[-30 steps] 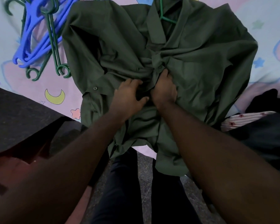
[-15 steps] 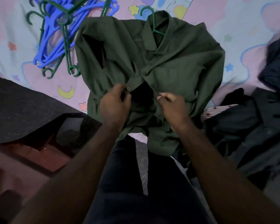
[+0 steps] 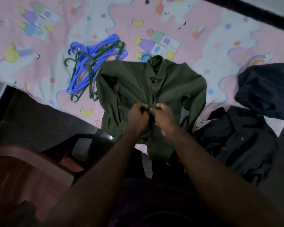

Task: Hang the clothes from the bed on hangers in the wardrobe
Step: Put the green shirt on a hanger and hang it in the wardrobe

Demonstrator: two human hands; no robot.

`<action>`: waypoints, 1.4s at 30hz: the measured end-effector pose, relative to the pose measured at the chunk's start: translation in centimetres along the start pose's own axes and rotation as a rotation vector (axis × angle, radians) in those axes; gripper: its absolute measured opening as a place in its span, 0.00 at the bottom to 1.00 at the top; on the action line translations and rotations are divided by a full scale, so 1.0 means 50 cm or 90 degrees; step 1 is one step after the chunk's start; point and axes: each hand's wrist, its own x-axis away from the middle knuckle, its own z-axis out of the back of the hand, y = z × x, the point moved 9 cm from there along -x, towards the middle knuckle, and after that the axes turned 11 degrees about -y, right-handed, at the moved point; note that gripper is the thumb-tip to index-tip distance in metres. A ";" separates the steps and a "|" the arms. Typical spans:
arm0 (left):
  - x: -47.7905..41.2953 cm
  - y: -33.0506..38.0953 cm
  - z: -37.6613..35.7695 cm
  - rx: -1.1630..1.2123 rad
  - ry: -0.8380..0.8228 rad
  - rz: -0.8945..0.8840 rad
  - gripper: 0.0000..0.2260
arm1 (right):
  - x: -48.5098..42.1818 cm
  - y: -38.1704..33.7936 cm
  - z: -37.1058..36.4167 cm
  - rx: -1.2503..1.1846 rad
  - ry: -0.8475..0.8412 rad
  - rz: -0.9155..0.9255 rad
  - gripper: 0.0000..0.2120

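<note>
While the green shirt (image 3: 170,89) lies flat on the bed sheet (image 3: 203,38) with a green hanger (image 3: 146,57) hooked out of its collar, the left hand (image 3: 138,115) and right hand (image 3: 164,116) curl tightly, each pinching the soft matte placket. Thin plastic hangers (image 3: 92,66), blue and green, are heaped beside it; dark crumpled clothes (image 3: 239,141) lie at its right.

Beyond the green shirt (image 3: 179,86), the bed sheet (image 3: 203,35) is bare in a wide band, so there is free room to reach. On the left, the pile of hangers (image 3: 92,63) lies just beside the shirt's sleeve and blocks that side. On the right, only a narrow strip of sheet separates the shirt from 2 obstacles: the black shirt (image 3: 236,145) and the dark blue garment (image 3: 266,89). A dark surface (image 3: 36,122) closes the near left.
</note>
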 end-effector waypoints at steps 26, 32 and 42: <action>-0.057 0.106 0.090 -0.094 -0.104 -0.052 0.17 | 0.051 -0.139 -0.013 -0.062 0.170 0.088 0.07; -0.080 0.078 0.090 0.092 -0.181 0.025 0.11 | 0.045 -0.151 -0.022 0.016 0.149 0.101 0.08; -0.102 0.087 0.093 0.080 -0.171 -0.020 0.11 | 0.040 -0.171 -0.028 0.053 0.073 0.077 0.08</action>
